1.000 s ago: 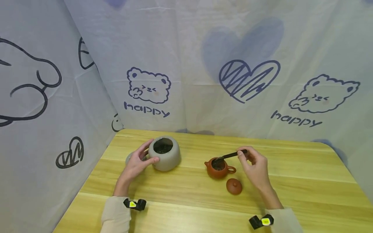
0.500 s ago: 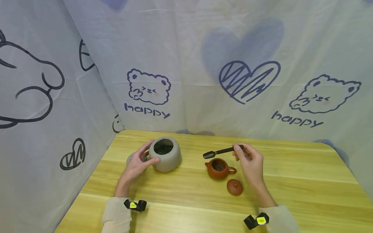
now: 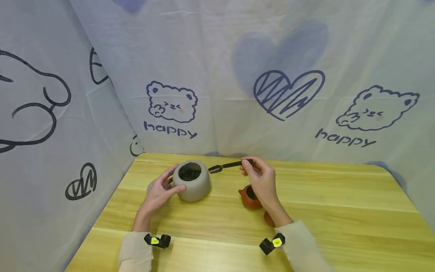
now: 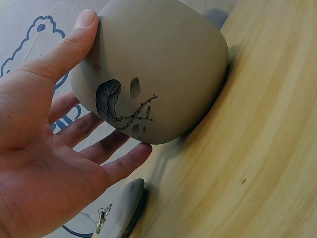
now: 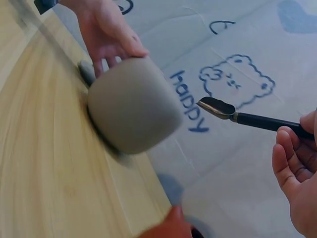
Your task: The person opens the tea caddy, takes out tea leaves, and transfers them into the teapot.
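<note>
My left hand (image 3: 159,192) grips the side of a round grey tea jar (image 3: 194,189), thumb at the front and fingers behind. Dark tea leaves (image 3: 188,175) show inside its mouth. A painted leaf and twig (image 4: 119,101) decorate the jar in the left wrist view. Between thumb and fingers, my right hand (image 3: 262,180) pinches the black handle of a tea scoop (image 3: 215,169). The scoop's metal end is just right of the jar's rim, apart from it. Below my right hand stands a small brown-red clay teapot (image 3: 249,202), its handle hidden.
The teapot's lid (image 3: 269,219) lies on the wooden table (image 3: 217,234), partly covered by my right wrist. Behind my left hand rests the jar's grey lid (image 4: 121,210). A printed cloth (image 3: 224,124) hangs along the table's back edge.
My right hand has lifted the scoop out of the teapot and carried it left, up to the jar. The left hand and jar have stayed in place.
</note>
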`<state>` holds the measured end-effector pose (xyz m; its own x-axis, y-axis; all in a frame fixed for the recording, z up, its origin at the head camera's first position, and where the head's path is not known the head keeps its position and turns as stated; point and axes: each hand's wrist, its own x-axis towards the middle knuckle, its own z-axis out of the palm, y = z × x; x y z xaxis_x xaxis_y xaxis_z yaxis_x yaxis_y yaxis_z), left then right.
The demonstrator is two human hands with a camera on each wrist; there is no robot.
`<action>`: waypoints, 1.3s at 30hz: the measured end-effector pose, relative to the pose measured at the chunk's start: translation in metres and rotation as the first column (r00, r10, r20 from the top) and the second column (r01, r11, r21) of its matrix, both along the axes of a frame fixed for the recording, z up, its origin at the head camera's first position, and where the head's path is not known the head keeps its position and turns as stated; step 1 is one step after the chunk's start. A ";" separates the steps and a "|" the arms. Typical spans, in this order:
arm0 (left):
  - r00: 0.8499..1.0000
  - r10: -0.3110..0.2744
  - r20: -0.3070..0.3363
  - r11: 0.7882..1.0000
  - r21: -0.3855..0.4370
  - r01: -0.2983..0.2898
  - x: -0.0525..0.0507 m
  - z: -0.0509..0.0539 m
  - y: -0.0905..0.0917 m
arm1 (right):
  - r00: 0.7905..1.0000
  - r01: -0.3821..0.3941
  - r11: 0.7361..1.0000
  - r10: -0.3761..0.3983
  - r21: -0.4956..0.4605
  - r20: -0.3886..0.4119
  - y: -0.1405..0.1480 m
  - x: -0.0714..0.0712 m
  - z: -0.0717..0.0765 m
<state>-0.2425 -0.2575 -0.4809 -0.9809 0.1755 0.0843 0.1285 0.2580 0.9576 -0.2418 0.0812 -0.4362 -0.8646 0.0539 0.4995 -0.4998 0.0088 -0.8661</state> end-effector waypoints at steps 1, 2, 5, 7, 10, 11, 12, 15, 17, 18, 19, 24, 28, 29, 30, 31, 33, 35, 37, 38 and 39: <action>1.000 0.000 0.001 1.000 0.001 0.000 0.000 0.000 0.000 | 1.000 -0.005 1.000 0.005 0.016 0.000 -0.006 -0.002 0.000; 1.000 0.000 0.002 1.000 0.001 0.000 0.000 0.000 0.000 | 1.000 -0.011 0.999 0.011 0.035 -0.004 -0.011 -0.003 0.001; 1.000 0.005 0.012 1.000 0.007 -0.005 0.000 -0.001 0.000 | 0.999 -0.014 0.993 0.017 0.116 -0.029 -0.026 -0.008 0.003; 1.000 0.006 0.014 1.000 0.006 -0.006 0.000 -0.001 0.000 | 0.998 -0.004 0.984 0.015 0.178 -0.059 -0.035 -0.012 0.004; 1.000 0.005 0.013 1.000 0.004 -0.005 -0.001 -0.001 0.000 | 0.994 0.007 0.969 0.021 0.249 -0.108 -0.047 -0.018 0.006; 1.000 0.003 0.012 1.000 0.003 -0.003 -0.001 -0.001 0.000 | 0.992 0.013 0.962 0.021 0.271 -0.123 -0.050 -0.020 0.007; 1.000 0.002 0.011 1.000 0.004 -0.002 -0.002 -0.002 0.000 | 0.990 0.017 0.957 0.024 0.290 -0.136 -0.054 -0.021 0.008; 1.000 -0.004 0.008 1.000 0.004 0.003 -0.003 -0.002 -0.001 | 0.986 0.025 0.936 0.033 0.350 -0.161 -0.063 -0.026 0.008; 1.000 -0.004 0.009 1.000 0.006 0.004 -0.003 -0.001 -0.001 | 0.984 0.026 0.919 0.046 0.393 -0.173 -0.069 -0.029 0.008; 1.000 -0.004 0.010 1.000 0.006 0.004 -0.003 -0.001 -0.001 | 0.982 0.025 0.910 0.054 0.414 -0.179 -0.072 -0.030 0.008; 1.000 -0.005 0.010 1.000 0.005 0.005 -0.003 0.000 -0.001 | 0.980 0.026 0.900 0.063 0.435 -0.189 -0.074 -0.032 0.007; 1.000 -0.009 0.014 1.000 -0.004 0.009 -0.002 0.002 -0.001 | 0.967 0.042 0.868 0.089 0.494 -0.237 -0.084 -0.038 0.001; 1.000 -0.011 0.013 1.000 0.002 0.011 0.000 0.001 -0.001 | 0.960 0.066 0.856 0.085 0.513 -0.265 -0.090 -0.040 -0.006; 1.000 -0.014 0.011 1.000 0.004 0.014 0.000 0.000 -0.001 | 0.960 0.069 0.853 0.084 0.517 -0.268 -0.092 -0.040 -0.007; 1.000 -0.015 0.009 1.000 0.007 0.015 0.000 0.000 -0.001 | 0.957 0.074 0.851 0.086 0.521 -0.276 -0.093 -0.040 -0.008; 1.000 -0.015 0.007 1.000 0.010 0.015 0.000 0.000 -0.001 | 0.956 0.076 0.847 0.089 0.527 -0.281 -0.094 -0.040 -0.009; 1.000 -0.017 0.001 1.000 0.011 0.017 0.000 -0.001 -0.002 | 0.953 0.080 0.839 0.093 0.537 -0.288 -0.096 -0.039 -0.010; 1.000 -0.018 -0.003 1.000 0.009 0.018 0.000 -0.002 -0.002 | 0.953 0.083 0.834 0.094 0.545 -0.288 -0.098 -0.038 -0.011; 1.000 -0.013 -0.005 1.000 0.008 0.013 -0.001 -0.003 -0.002 | 0.954 0.088 0.826 0.091 0.557 -0.284 -0.100 -0.038 -0.012; 1.000 -0.014 -0.006 1.000 0.008 0.014 -0.001 -0.003 -0.002 | 0.956 0.089 0.822 0.089 0.563 -0.281 -0.100 -0.038 -0.013; 1.000 -0.011 -0.006 1.000 0.010 0.011 -0.001 -0.003 -0.002 | 0.958 0.088 0.819 0.086 0.567 -0.274 -0.101 -0.037 -0.013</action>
